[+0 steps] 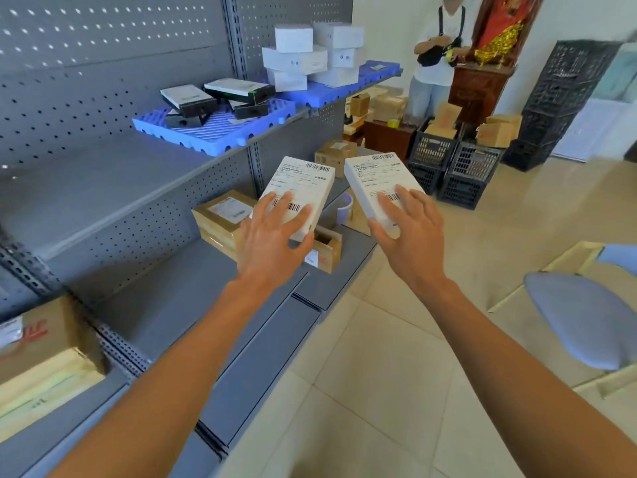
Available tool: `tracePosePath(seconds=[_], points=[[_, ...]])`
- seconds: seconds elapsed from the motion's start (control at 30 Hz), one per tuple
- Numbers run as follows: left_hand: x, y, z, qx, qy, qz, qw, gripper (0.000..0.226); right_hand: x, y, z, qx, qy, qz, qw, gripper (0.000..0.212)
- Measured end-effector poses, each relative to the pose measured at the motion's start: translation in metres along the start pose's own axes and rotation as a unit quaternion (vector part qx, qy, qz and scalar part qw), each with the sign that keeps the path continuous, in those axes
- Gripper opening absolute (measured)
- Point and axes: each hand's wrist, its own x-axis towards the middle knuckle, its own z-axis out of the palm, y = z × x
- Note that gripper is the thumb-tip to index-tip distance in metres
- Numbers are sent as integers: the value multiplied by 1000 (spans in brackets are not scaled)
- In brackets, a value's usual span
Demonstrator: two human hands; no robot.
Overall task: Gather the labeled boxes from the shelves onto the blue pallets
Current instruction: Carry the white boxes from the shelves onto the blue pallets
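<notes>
Each hand gripped one white labeled box, left hand (275,232) and right hand (410,225), labels facing up for reading, below the far blue pallet (344,88) where white boxes (303,56) were stacked.

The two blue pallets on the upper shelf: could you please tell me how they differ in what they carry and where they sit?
The near pallet carries flat black boxes with pale tops, lying loosely at mixed angles; the far pallet carries plain white boxes stacked several high. The near pallet sits closer to the camera and further left, with much of its ribbed top bare; the far pallet's top is mostly covered. Both are blue and rest on the same grey shelf.
</notes>
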Motion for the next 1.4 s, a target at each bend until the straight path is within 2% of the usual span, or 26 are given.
tracePosePath(seconds=[0.17,0.5,0.77,0.93,1.4], points=[[62,10,36,-24,-25,27,999,46,35,44,23,-17,23,28,999,46],[197,71,134,-24,-11,85,996,43,126,177,48,-40,46,46,997,48],[285,122,196,-15,1,56,998,51,206,275,65,-26,35,29,999,49],[326,140,225,-11,1,45,999,44,243,311,78,-16,23,22,999,49],[459,125,324,-21,28,-1,999,44,369,383,162,-3,-10,-4,1000,50]])
